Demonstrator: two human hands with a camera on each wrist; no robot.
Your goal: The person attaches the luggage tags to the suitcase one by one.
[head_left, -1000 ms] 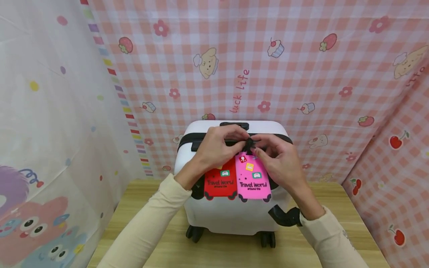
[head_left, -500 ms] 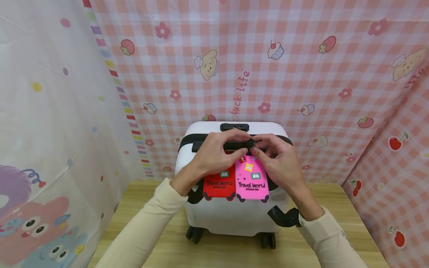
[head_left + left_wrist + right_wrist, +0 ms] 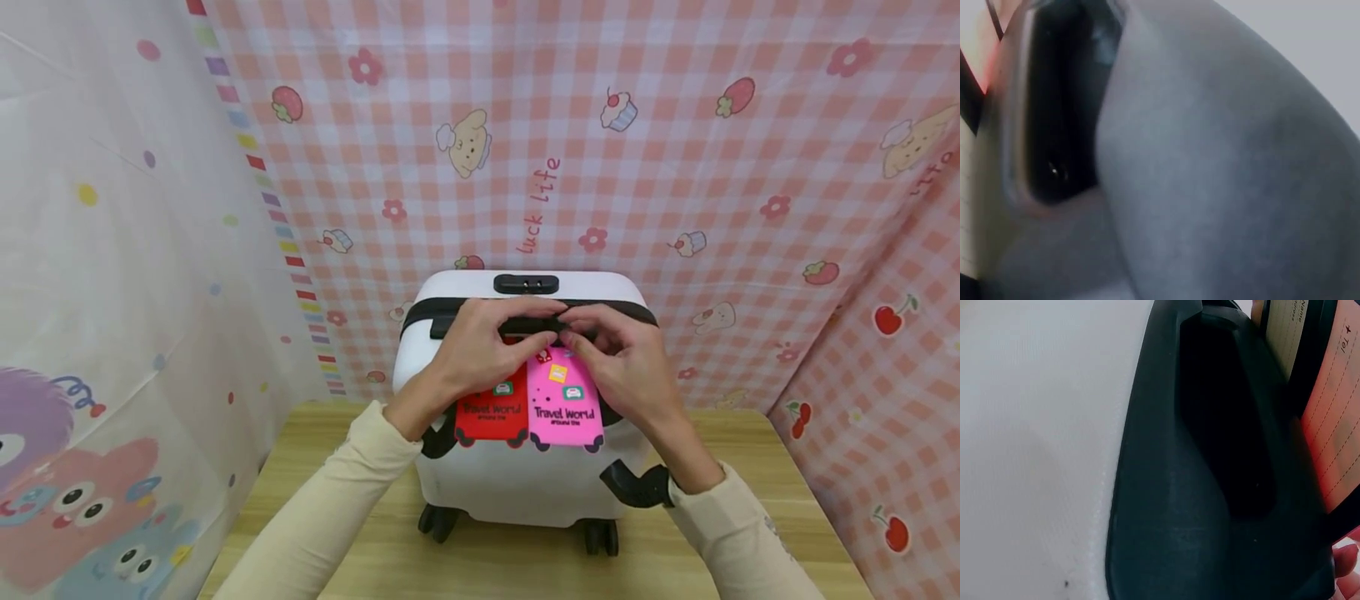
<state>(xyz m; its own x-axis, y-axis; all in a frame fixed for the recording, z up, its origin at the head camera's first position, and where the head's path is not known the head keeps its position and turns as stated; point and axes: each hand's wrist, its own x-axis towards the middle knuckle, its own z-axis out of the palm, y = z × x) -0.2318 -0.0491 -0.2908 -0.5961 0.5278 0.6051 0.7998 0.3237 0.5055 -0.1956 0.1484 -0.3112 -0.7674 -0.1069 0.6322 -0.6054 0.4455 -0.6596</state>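
A white suitcase (image 3: 525,492) stands upright with its black carry handle (image 3: 525,326) facing up and forward. Two suitcase-shaped luggage tags hang from the handle, a red tag (image 3: 491,421) and a pink tag (image 3: 566,404). My left hand (image 3: 480,346) and right hand (image 3: 630,358) meet at the handle above the pink tag. Thumb and fingers of each pinch its black strap, mostly hidden by the fingertips. In the right wrist view the lined back of one tag (image 3: 1342,406) shows beside the black handle housing (image 3: 1166,550). The left wrist view is blurred, mostly grey.
A black combination lock (image 3: 527,284) sits on the suitcase's top. Its black wheels (image 3: 600,537) rest on a wood-grain table (image 3: 337,517). A pink checked curtain (image 3: 525,108) hangs behind, with further printed cloth on both sides. A black curved piece (image 3: 637,485) sticks out at my right cuff.
The bunched black strap between my fingertips has sunk mostly out of sight. My left thumb and forefinger have spread, showing more of the handle. The tags have shifted slightly left.
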